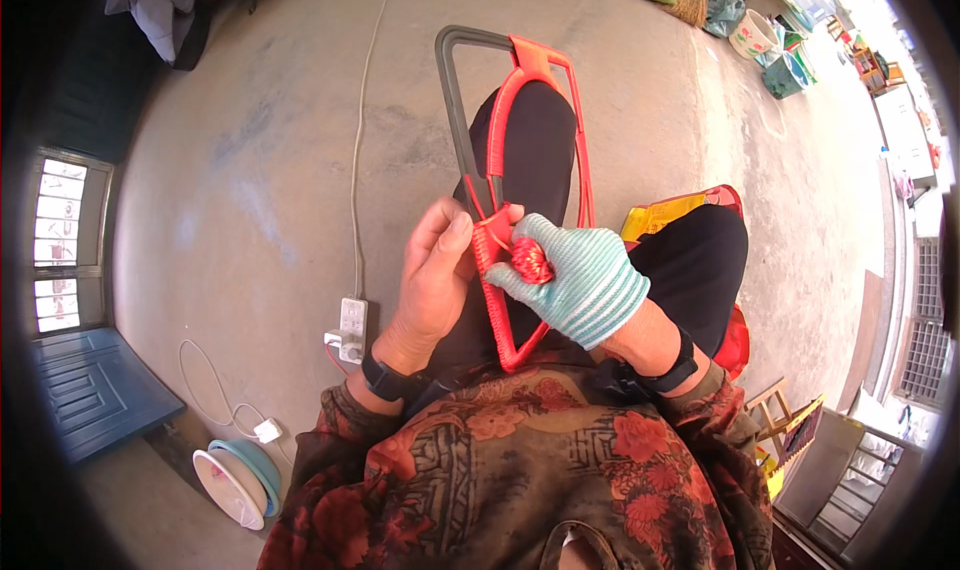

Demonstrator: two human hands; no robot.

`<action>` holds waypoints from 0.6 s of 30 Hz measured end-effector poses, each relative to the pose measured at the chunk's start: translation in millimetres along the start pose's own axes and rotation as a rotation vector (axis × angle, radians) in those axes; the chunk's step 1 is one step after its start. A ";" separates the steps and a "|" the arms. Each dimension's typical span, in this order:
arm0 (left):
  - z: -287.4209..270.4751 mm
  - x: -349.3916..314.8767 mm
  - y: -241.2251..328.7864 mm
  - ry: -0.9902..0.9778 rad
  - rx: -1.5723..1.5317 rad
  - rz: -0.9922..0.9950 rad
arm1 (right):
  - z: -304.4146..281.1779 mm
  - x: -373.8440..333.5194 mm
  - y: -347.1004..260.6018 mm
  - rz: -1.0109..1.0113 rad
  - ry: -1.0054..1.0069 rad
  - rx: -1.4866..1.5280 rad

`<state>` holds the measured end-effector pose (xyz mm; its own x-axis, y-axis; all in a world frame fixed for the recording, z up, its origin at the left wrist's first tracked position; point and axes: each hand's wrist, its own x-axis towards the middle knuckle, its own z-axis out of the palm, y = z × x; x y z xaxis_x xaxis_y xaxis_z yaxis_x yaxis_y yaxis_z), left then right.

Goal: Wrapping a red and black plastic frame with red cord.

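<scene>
We take the angular frame [495, 150] as our landmark: dark grey at its far left, red along much of the rest, it lies over the lap with its long axis running from beyond the left knee [535, 120] back toward the patterned shirt [540, 420]. We see the bare left hand [437, 275] at the frame's left edge, thumb and fingers drawn together in a pinch there; the fingertips behind are hidden, so we cannot tell how firm it is. The right hand [585, 275], in a pale green striped glove, comes in from the frame's right, its grip closed around a red cord bundle [531, 260].

The relation that counts is this: the bundle sits just right of the frame's wrapped left bar, over the frame's opening, and a thin strand [497, 238] reaches from it toward that bar. The right hand is nearer the bundle, the left hand nearer the bar. Left of the frame, well apart on the floor [270, 250], we see a white power strip [353, 317].
</scene>
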<state>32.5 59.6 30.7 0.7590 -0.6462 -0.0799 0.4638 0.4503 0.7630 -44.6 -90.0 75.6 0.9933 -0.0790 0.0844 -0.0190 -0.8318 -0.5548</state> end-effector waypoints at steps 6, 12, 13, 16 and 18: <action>-16.4 2.1 -0.5 -0.032 -0.081 -0.077 | -0.4 0.8 -4.5 -0.020 -0.027 -0.049; -34.0 2.3 -2.3 -0.183 -0.203 -0.204 | 4.7 -3.3 -0.4 -0.070 -0.005 0.059; -33.8 1.8 -3.3 -0.161 -0.223 -0.216 | 3.3 -4.7 0.1 -0.068 0.005 0.135; -25.4 1.6 0.6 -0.186 -0.305 -0.232 | -9.0 -11.4 4.0 0.007 -0.044 0.355; -19.6 4.5 0.2 -0.268 -0.302 -0.237 | -13.5 -20.4 6.8 0.046 0.018 0.503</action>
<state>44.9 68.9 18.0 0.4895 -0.8715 -0.0305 0.7526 0.4046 0.5195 -66.5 -101.5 81.3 0.9906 -0.1222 0.0621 -0.0009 -0.4594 -0.8882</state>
